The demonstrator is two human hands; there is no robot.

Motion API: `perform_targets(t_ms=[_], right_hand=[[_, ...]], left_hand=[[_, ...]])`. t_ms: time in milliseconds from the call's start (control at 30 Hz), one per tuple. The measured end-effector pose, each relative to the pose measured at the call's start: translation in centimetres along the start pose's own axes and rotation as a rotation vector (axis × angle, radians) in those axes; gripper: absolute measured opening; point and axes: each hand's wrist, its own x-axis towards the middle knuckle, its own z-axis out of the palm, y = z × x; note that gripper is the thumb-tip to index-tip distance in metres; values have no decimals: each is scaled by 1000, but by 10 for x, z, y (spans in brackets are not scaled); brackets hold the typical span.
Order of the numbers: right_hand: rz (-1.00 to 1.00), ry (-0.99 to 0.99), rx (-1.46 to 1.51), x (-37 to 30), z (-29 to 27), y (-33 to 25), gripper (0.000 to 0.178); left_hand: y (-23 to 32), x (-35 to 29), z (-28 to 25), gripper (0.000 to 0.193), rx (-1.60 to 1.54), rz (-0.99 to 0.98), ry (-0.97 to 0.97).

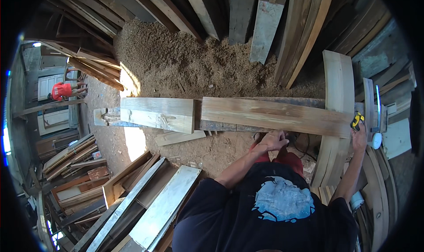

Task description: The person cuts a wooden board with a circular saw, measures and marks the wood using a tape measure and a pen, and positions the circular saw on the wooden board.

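My right hand (360, 137) is closed around a yellow and black tape measure (357, 121), held at the right end of a long brown plank (265, 113). No pulled-out blade can be made out. My left hand (273, 140) is beside the plank's near edge, in front of my body, its fingers loosely bent and apart. Nothing shows in it, though its underside is hidden. Left of the long plank, across a small gap, lies a shorter pale board (157, 114). Both rest on a narrow, worn bench (106, 116).
Wide pale planks (339, 75) cross under the right end. Sawdust and shavings (185, 58) are heaped beyond the bench, with leaning boards (240, 16) behind. More stacked boards (165, 208) fill the lower left. A person in a red shirt (62, 91) stands far left.
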Motion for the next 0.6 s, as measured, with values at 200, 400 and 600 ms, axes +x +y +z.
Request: perform_targets(t_ms=[200,400,600], right_hand=[[275,-433,561,-90,159,-24,48],[-351,-228,-819,-114,253,23,56],[-508,-266,-1160,-145,332,44,77]], left_hand=[[-20,-20,-20,60,405,261,520],[-27,-1,-50,87,431,423,552],[-32,18,-51,115,450,443,514]])
